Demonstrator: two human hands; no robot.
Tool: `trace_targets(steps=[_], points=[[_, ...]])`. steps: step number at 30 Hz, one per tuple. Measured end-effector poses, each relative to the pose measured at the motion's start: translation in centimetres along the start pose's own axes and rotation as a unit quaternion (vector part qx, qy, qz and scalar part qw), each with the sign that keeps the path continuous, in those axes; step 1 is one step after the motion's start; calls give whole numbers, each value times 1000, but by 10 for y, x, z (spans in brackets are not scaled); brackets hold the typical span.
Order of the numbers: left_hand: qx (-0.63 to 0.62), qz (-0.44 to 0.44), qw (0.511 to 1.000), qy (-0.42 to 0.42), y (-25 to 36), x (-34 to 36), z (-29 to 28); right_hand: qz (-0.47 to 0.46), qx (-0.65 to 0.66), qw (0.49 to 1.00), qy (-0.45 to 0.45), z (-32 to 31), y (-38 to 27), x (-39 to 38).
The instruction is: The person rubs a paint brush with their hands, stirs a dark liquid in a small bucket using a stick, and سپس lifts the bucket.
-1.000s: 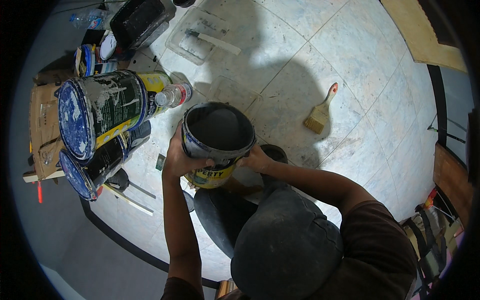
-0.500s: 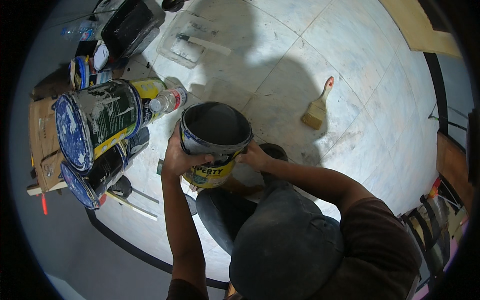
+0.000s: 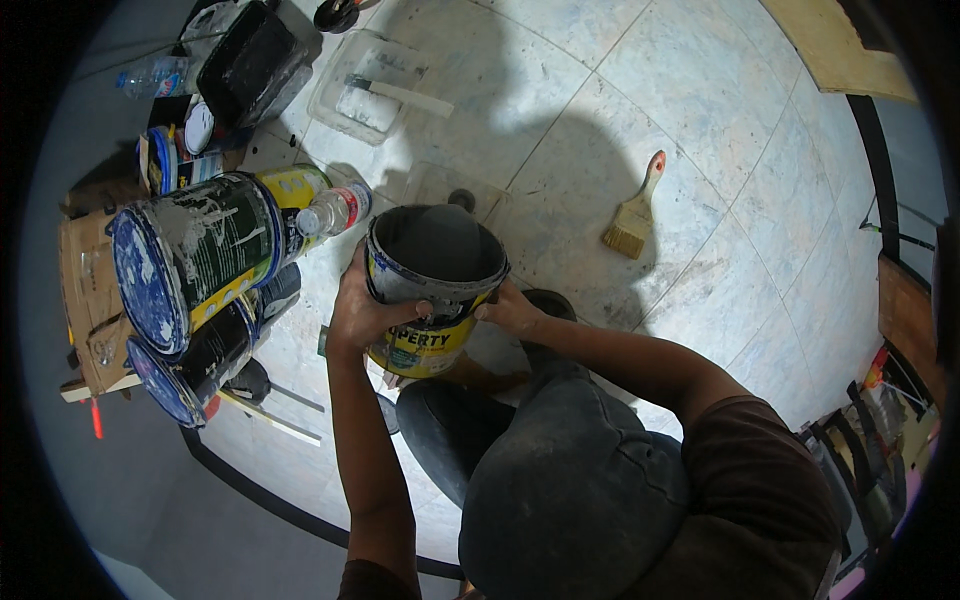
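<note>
Between my two hands is a yellow and black paint bucket, its open mouth tipped away from me. Thick dark grey paint shows inside. My left hand grips the left side, thumb across the front below the rim. On the right side, my right hand is closed on the bucket with its thumb at the front. Just past the far rim lies a clear shallow plastic tray, partly hidden by the bucket. A small round dark grey patch shows there.
Left of the bucket are a clear bottle and large paint-smeared buckets. Farther off lie a clear container with a scraper and a black tray. A wide paintbrush rests on the tiles to the right.
The bucket has shifted slightly right, and the grey paint inside reaches nearer the far rim. A round dark patch has appeared beyond it. Both hands keep their hold.
</note>
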State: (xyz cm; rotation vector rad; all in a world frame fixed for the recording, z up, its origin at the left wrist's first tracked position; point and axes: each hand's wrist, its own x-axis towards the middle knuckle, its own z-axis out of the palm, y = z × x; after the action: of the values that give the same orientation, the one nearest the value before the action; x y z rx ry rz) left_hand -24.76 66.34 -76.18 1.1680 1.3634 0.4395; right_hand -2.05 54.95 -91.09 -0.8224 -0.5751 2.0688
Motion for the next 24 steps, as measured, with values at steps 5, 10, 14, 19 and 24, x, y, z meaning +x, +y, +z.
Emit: trace_targets(steps=[5, 10, 14, 19, 24], points=[[11, -18, 1000, -7, 1, 3, -2, 42, -8, 999, -11, -3, -5, 0], [-9, -21, 1000, -10, 3, 4, -2, 21, -8, 1000, -1, 1, -6, 1], [-21, -21, 999, -13, 4, 5, -3, 13, -19, 1000, -1, -1, -3, 1], [-37, -29, 999, -16, 7, 4, -2, 7, -20, 1000, 5, 2, -3, -1], [-45, -33, 998, -21, 9, 4, 1, 11, -31, 999, 8, 0, -1, -5]])
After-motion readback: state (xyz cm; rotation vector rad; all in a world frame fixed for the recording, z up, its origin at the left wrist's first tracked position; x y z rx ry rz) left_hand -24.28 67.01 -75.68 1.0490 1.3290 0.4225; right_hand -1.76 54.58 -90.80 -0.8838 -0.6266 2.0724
